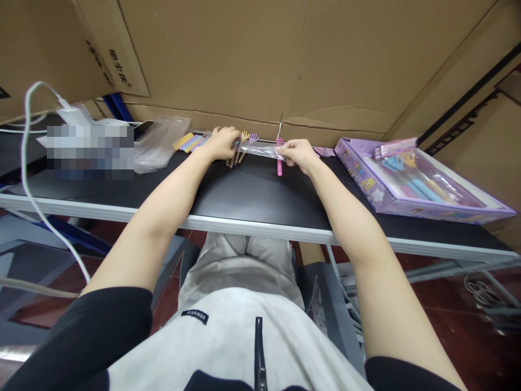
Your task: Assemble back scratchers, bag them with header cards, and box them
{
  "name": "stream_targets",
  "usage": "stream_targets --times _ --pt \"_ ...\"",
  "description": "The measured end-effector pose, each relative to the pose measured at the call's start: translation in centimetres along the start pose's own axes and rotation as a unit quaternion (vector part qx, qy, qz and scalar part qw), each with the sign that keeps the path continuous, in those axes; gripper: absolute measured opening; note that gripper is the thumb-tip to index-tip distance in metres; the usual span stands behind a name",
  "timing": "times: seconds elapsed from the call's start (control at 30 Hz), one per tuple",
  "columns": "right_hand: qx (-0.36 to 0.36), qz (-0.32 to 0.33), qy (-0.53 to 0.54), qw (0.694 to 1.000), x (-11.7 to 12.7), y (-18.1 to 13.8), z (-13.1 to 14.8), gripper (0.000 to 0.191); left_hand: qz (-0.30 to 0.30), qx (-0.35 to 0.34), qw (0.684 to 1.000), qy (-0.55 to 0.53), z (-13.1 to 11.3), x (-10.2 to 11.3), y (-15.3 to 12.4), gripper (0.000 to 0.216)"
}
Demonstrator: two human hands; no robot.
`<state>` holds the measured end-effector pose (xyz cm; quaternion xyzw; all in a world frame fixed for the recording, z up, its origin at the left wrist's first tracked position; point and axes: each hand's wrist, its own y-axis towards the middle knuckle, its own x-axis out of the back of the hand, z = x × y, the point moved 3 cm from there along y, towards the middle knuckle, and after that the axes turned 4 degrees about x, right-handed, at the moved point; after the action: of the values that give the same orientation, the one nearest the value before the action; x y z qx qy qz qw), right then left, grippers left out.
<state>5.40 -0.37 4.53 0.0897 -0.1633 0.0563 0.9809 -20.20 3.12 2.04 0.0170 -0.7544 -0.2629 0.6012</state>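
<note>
My left hand (pixel 222 143) and my right hand (pixel 299 153) are both closed on the ends of a narrow clear plastic sleeve (pixel 260 149), stretched between them just above the black table (pixel 252 190). A pink stick (pixel 279 163) lies under my right hand. Several small hand-shaped scratchers (pixel 244 142) in yellow and purple with brown handles lie under my left hand. More pastel sticks (pixel 189 142) lie left of that hand.
A purple box (pixel 411 182) of packed scratchers sits at the table's right. Clear bags (pixel 160 142) and a white charger with cable (pixel 71 114) lie at the left. Cardboard cartons (pixel 285 60) wall off the back edge.
</note>
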Motion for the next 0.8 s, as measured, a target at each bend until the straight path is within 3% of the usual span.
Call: stream_targets --times 0.2,0.33,0.4,0.57,0.7,0.8 --pt "0.011 0.003 -0.008 1.0 -0.1 -0.3 0.2 0.045 0.01 -0.003 1.0 -0.007 0.0 -0.1 0.1 0.042" --pt "0.014 0.013 0.002 1.0 -0.2 0.0 0.0 0.045 0.016 -0.04 0.999 -0.034 -2.4 0.7 -0.3 0.068" --pt "0.016 0.019 0.01 1.0 -0.3 0.0 -0.2 0.043 0.018 -0.059 0.997 -0.038 -4.0 1.1 -0.5 0.069" --pt "0.034 0.055 0.044 0.997 -1.0 -0.2 -0.5 0.045 -0.004 -0.095 0.995 -0.021 -6.5 1.0 -0.5 0.053" --pt "0.037 0.069 0.047 0.996 -1.3 -0.4 -0.6 0.049 0.007 -0.088 0.996 -0.01 -6.2 0.4 -0.1 0.028" --pt "0.034 0.059 0.025 0.997 -1.0 -0.1 -0.7 0.05 0.014 -0.058 0.998 0.01 -5.3 0.6 0.1 0.021"
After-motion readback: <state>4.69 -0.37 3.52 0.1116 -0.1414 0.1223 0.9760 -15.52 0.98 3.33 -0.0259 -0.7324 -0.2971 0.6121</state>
